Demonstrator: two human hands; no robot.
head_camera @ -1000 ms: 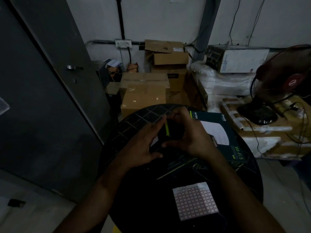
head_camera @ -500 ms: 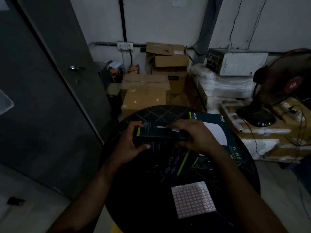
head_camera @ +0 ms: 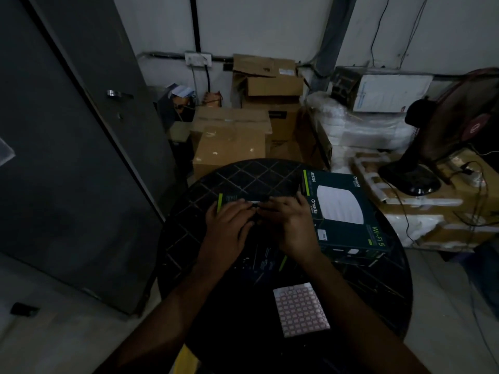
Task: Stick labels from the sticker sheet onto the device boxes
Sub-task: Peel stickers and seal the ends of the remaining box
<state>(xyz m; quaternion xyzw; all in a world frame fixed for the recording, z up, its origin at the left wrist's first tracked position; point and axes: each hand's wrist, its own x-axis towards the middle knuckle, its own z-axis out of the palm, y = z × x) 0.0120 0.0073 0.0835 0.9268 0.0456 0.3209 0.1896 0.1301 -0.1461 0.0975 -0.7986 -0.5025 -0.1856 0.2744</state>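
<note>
You've turned the dark device box (head_camera: 244, 202) from on end a second ago to lying flat along the round table (head_camera: 243, 174). Your left hand (head_camera: 229, 225) grasps its green-striped end; your right hand (head_camera: 290, 225) presses fingertips onto its top edge, likely smoothing a label there. The sticker sheet (head_camera: 301, 309) lies behind your wrists; the Omada box (head_camera: 343, 211) waits just right of your grip.

round dark table (head_camera: 216, 333) bare at near left, sticker sheet (head_camera: 301, 310) lying near right with clear top around it, device box (head_camera: 348, 211) filling far right, both hands crowding the centre, cardboard cartons (head_camera: 229, 141) stacked just behind far rim, grey door (head_camera: 67, 157) close at left
</note>
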